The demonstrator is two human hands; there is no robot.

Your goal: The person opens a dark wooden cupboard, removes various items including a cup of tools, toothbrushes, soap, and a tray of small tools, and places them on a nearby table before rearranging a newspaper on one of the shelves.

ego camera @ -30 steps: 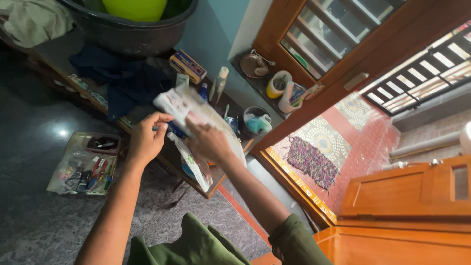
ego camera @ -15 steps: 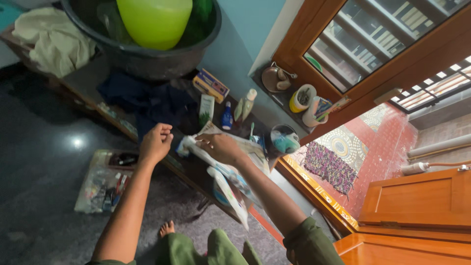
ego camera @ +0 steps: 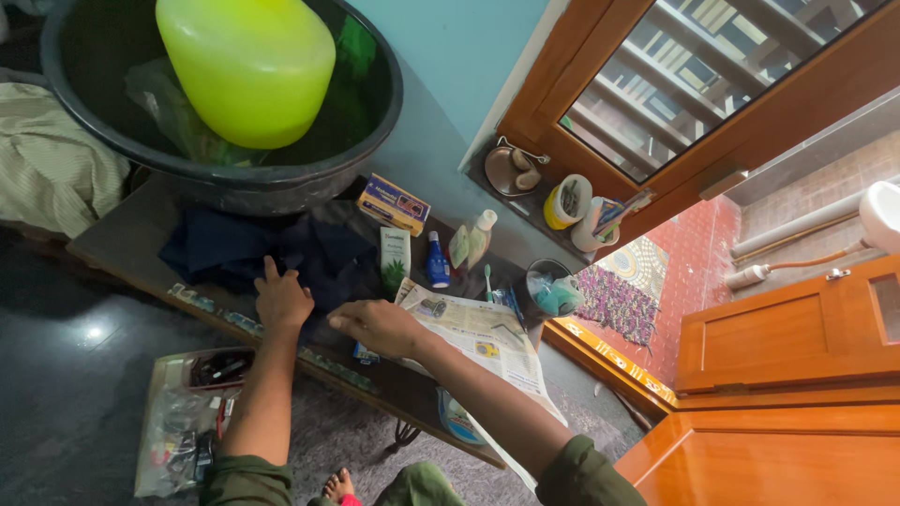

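My left hand (ego camera: 280,300) lies flat, fingers spread, on a dark blue cloth (ego camera: 246,251) on the low table (ego camera: 122,245). My right hand (ego camera: 377,327) rests palm down at the left edge of a spread newspaper (ego camera: 476,339), fingers touching the table beside the cloth. Neither hand grips anything. A green and white tube box (ego camera: 395,260), a small blue bottle (ego camera: 437,263) and a pale green bottle (ego camera: 472,240) stand just behind the hands.
A large black tub (ego camera: 286,178) holding a lime green container (ego camera: 248,66) sits at the table's back left. A purple and yellow box (ego camera: 394,203) lies by the wall. A clear bag of small items (ego camera: 183,422) is on the floor. Cups (ego camera: 565,201) sit on the window sill.
The newspaper, held up and then lowered, now lies flat on the table. My left hand moved onto the dark cloth; my right hand came down at the paper's edge. The view tilted upward.
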